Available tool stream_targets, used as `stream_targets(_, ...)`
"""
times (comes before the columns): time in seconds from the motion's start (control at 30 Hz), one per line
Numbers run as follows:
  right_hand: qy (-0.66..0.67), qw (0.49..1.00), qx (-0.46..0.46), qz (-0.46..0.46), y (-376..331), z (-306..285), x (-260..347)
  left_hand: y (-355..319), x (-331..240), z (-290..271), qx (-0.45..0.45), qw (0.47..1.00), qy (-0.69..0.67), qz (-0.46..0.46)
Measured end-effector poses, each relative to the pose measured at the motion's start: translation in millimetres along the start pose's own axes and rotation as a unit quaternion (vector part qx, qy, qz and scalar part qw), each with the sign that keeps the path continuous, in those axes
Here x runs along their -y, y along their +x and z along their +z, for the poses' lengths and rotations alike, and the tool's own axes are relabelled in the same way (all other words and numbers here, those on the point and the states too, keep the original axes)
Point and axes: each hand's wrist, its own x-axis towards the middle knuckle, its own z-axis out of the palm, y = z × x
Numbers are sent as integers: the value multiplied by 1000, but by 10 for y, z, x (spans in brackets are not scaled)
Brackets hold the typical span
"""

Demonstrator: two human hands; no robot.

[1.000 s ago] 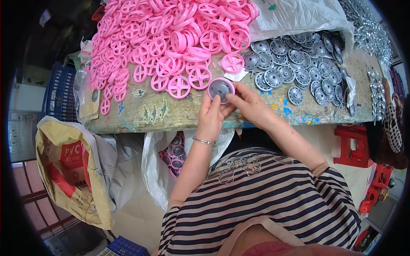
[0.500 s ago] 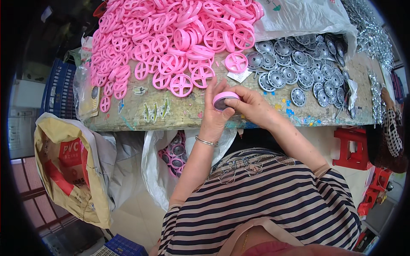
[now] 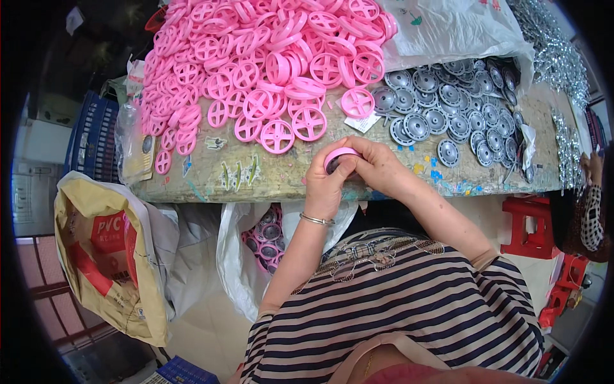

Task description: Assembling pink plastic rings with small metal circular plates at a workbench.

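Both my hands close around one pink wheel with a grey disc set in it, held just above the table's near edge. My left hand grips it from the left, a bangle on that wrist. My right hand presses on it from the right. A big heap of pink spoked wheels covers the table's left and middle. Grey metal-looking discs lie spread to the right, spilling out of a white plastic bag.
The worn wooden table has a white bag of assembled pink wheels hanging under its edge. A yellow sack and a blue crate stand at left. Red stools and another person's patterned sleeve are at right. Shiny small parts lie far right.
The wheel with its grey disc was face-up and visible between my fingers; both hands have since closed over it and pulled it slightly toward me.
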Motion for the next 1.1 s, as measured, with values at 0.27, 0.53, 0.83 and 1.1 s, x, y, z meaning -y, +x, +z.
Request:
stream_targets(0.27, -38, 996, -81, -26, 110, -229, -43, -382, -391, -168, -123, 960, 240, 78)
stream_targets(0.53, -427, 867, -156, -203, 610, -582, -271, -1274, -729, -1199, -237, 836, 495, 3)
stream_targets(0.83, -21, 996, -59, -57, 220, -524, 348, -828, -703, -713, -200, 926, 312, 73)
stream_targets(1.1, -128, 986, -90, -56, 159, -520, 46, 13, -191, 158, -31, 990, 98, -97)
